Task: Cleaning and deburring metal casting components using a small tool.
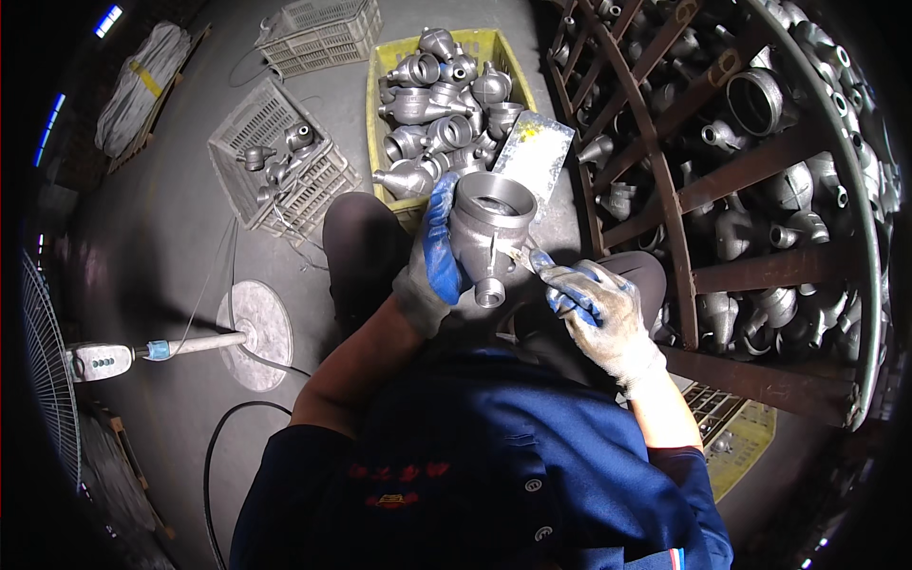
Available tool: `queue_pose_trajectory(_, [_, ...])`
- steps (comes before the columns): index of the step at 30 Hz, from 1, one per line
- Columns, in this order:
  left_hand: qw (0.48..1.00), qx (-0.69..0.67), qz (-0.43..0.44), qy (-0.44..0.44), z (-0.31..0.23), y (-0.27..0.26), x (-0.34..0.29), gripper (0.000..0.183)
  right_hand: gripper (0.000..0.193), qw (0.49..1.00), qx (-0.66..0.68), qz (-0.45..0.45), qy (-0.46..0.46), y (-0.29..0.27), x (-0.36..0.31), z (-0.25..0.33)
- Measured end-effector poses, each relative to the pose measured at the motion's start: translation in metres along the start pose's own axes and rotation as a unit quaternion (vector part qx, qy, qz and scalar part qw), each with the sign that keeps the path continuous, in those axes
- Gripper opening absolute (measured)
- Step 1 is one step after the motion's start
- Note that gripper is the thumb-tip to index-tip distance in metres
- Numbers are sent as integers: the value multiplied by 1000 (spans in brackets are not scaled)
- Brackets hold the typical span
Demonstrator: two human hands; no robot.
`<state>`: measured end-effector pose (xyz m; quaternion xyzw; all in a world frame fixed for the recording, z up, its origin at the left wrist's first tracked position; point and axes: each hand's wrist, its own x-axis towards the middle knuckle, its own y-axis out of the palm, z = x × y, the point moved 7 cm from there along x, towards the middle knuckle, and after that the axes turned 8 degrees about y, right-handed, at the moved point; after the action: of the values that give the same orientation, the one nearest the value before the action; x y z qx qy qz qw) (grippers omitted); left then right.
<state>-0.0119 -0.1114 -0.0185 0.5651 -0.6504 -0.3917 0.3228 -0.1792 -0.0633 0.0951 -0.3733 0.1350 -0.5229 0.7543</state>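
Observation:
My left hand, in a blue and grey work glove, grips a grey metal casting from its left side. The casting looks like a valve body, with a wide round opening facing up and a small round stub pointing toward me. On its right side, my right hand is close by, in a dirty white and blue glove. Its fingers are curled and pinched together near a small pale yellowish patch by the casting's wall. Whether a slim tool sits in those fingers is too unclear to tell.
Ahead stands a yellow crate full of similar castings, with a spattered metal plate by its corner. A grey crate holds a few pieces. On the right is a brown metal cage of castings. A fan base and cables lie left.

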Motion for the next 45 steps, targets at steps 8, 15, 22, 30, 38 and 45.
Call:
queue_pose_trajectory(8, [995, -90, 33, -40, 2, 20, -8, 58, 36, 983, 40, 174, 43, -8, 15, -15])
queue_pose_trajectory(15, [999, -43, -4, -30, 6, 5, -4, 59, 36, 986, 109, 123, 15, -14, 9, -23])
queue_pose_trajectory(22, [986, -140, 56, -75, 7, 21, -6, 54, 30, 979, 141, 140, 43, -7, 4, -26])
queue_pose_trajectory(30, [999, -22, 31, -29, 7, 11, -2, 55, 30, 966, 207, 142, 61, -5, -1, -28])
queue_pose_trajectory(38, [999, 21, -34, -20, 15, -7, 6, 59, 75, 812, 537, 13, 228, 21, -2, -45])
queue_pose_trajectory(45, [998, -44, 53, -8, 11, 51, 0, 55, 72, 911, 362, -17, 198, 35, 20, -41])
